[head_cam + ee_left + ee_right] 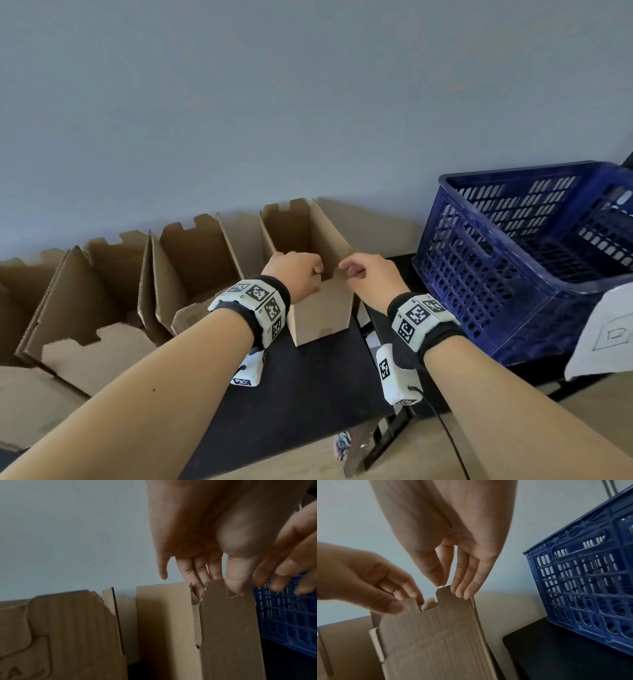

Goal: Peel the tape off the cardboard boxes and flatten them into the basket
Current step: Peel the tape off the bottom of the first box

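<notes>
An open cardboard box (pixel 322 311) stands on the black table (pixel 291 394), the rightmost of a row along the wall. Its near flap (pixel 433 635) stands upright with a notched top edge. My left hand (pixel 317 270) pinches the left tab of that edge, thumb in front and fingers behind (pixel 217 582). My right hand (pixel 344 267) holds the right tab between thumb and fingertips (pixel 448 588). No tape is visible on this box. The blue slatted basket (pixel 479 274) stands just right of the box and looks empty.
More open cardboard boxes (pixel 191 267) (pixel 92 308) line the wall to the left, flaps raised. A white sheet with a drawing (pixel 606 332) hangs by the basket's front right. The grey wall is close behind the boxes.
</notes>
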A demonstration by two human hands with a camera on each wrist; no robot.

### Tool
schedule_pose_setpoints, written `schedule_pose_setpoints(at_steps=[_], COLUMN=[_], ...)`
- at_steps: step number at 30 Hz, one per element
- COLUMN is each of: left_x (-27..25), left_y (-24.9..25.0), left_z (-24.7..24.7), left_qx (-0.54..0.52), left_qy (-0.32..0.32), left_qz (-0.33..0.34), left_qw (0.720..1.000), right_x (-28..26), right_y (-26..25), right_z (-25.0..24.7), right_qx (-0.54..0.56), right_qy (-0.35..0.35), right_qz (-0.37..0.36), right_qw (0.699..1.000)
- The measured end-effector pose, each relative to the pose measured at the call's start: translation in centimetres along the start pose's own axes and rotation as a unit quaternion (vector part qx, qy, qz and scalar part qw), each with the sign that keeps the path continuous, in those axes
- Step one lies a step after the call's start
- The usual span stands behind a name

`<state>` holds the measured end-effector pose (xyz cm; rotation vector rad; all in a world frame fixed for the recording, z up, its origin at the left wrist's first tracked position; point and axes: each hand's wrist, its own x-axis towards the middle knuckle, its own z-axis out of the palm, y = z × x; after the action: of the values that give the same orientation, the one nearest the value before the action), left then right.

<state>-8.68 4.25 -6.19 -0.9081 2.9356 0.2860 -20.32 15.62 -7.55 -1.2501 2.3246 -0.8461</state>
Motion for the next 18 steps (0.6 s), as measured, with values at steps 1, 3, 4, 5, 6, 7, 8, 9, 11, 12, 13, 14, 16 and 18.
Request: schedule_pose_setpoints(at_steps=[1,3,4,5,6,7,8,9,11,12,13,14,16,18], left_x=[0.2,0.4,0.4,0.5,0.4,0.3,0.3,0.4,0.6,0.7,0.8,0.9,1.0,0.9], left_y=[0.3,0.7,1.0,1.3,1.7,2.1,2.4,2.8,3.4,3.6,3.7,3.7,3.6,3.3], left_z=[0.1,0.2,0.3,0.2,0.0,-0.3,-0.7,-1.3,-2.5,-3.0,-3.5,-3.7,-3.8,-3.7], left_qx=[0.015,0.018,0.004,-0.018,-0.043,-0.07,-0.095,-0.118,-0.163,-0.19,-0.22,-0.253,-0.303,-0.347], left_qy=[-0.001,0.0,0.005,0.021,0.046,0.08,0.117,0.15,0.197,0.208,0.215,0.216,0.218,0.227], left_qz=[-0.002,-0.013,-0.021,-0.028,-0.033,-0.037,-0.041,-0.045,-0.062,-0.076,-0.091,-0.104,-0.126,-0.153], left_qw=[1.0,1.0,1.0,0.999,0.997,0.994,0.988,0.981,0.965,0.956,0.947,0.937,0.919,0.897], right_x=[-0.1,-0.3,-0.4,-0.5,-0.6,-0.7,-0.8,-0.9,-1.3,-1.5,-1.7,-1.9,-2.2,-2.4], right_y=[0.4,1.4,1.8,2.3,2.8,3.1,3.5,3.9,4.3,4.4,4.5,4.7,4.9,5.4], right_z=[-0.3,-0.8,-1.1,-1.3,-1.5,-1.8,-2.0,-2.2,-2.9,-3.2,-3.7,-4.2,-5.2,-6.2], right_qx=[0.004,0.012,0.014,0.016,0.019,0.025,0.031,0.036,0.048,0.05,0.049,0.046,0.04,0.041], right_qy=[0.005,0.01,0.011,0.013,0.016,0.019,0.023,0.028,0.035,0.038,0.042,0.047,0.062,0.081], right_qz=[0.002,0.009,0.014,0.019,0.026,0.033,0.039,0.044,0.051,0.053,0.055,0.058,0.064,0.076], right_qw=[1.0,1.0,1.0,1.0,0.999,0.999,0.999,0.998,0.997,0.997,0.996,0.996,0.995,0.993])
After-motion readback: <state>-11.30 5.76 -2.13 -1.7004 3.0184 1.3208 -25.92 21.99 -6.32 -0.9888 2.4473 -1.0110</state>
